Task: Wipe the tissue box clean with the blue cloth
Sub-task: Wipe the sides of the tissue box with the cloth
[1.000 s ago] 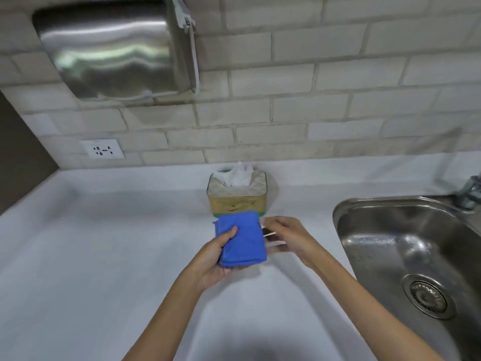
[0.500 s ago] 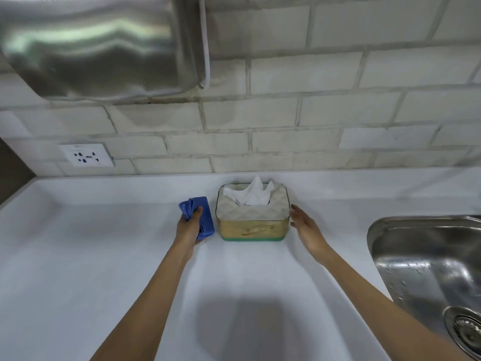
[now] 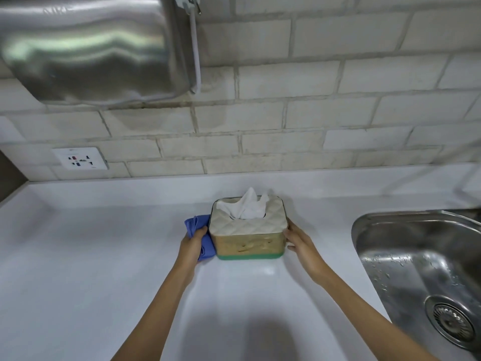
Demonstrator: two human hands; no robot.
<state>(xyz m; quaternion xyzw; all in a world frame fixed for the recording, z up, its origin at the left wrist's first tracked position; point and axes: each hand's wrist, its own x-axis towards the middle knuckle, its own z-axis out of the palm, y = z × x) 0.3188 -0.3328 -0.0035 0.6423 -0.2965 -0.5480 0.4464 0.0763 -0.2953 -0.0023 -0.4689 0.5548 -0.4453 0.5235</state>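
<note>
The tissue box [image 3: 247, 239] stands on the white counter near the back wall: quilted cream lid, tan sides, green base, white tissue poking from the top. My left hand [image 3: 192, 243] holds the folded blue cloth [image 3: 199, 225] pressed against the box's left side. My right hand [image 3: 299, 239] rests against the box's right side, fingers spread along it.
A steel sink [image 3: 421, 269] with a drain sits to the right. A steel hand dryer [image 3: 91, 48] hangs on the tiled wall at upper left, with a wall socket [image 3: 80, 158] below it. The white counter [image 3: 91, 256] stretches left and toward me.
My left hand has brought the cloth from beside the box into contact with its left side. My right hand has closed in onto the right side. The camera has moved nearer.
</note>
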